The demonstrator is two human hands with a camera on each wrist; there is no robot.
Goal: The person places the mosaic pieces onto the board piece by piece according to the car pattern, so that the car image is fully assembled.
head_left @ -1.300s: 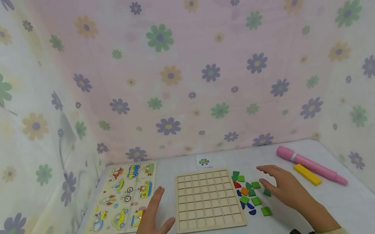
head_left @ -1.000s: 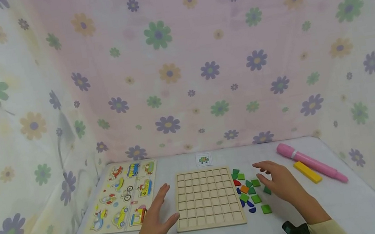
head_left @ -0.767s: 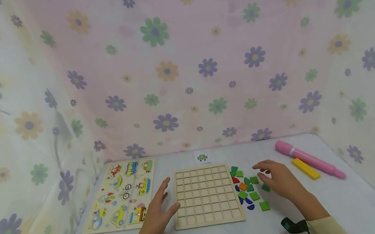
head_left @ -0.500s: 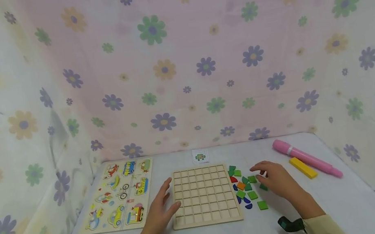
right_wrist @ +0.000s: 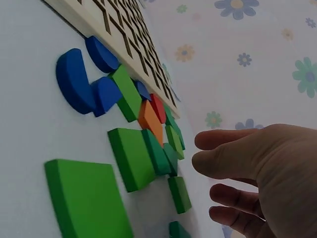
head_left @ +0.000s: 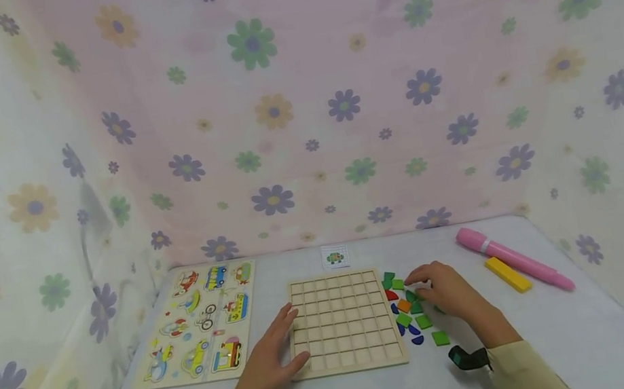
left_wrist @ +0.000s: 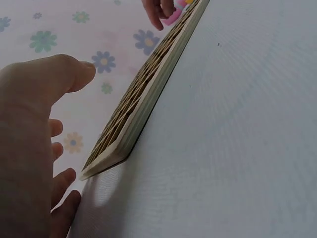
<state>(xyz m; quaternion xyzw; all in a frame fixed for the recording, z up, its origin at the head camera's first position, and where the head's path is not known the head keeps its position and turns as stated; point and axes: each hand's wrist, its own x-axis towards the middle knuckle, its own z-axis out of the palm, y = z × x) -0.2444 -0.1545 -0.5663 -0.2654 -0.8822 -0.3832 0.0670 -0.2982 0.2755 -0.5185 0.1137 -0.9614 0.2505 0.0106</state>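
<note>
A wooden grid board (head_left: 350,368) lies mid-table, its square cells bare. My left hand (head_left: 269,363) is at its left edge, thumb and fingers spread apart and holding nothing; whether the fingertips touch the rim I cannot tell. Over the loose pieces right of the board hovers my right hand (head_left: 455,294), thumb and forefinger close together with nothing visible between them. Those pieces include green squares (right_wrist: 86,196), an orange square (right_wrist: 150,121), a red piece (right_wrist: 158,108) and blue rounded pieces (right_wrist: 74,82). The right hand partly covers some green pieces in the head view.
Behind the board lies a small card (head_left: 335,257) with a printed coloured figure. A picture puzzle board (head_left: 144,382) with vehicle pieces is on the left. On the right lie a pink marker-shaped object (head_left: 518,262) and a yellow block (head_left: 508,274). Flowered cloth (head_left: 300,86) encloses the table.
My left hand has moved right, up to the board's left edge. My right hand has shifted left over the pieces, its thumb and forefinger drawing closer. The board and pieces look unmoved.
</note>
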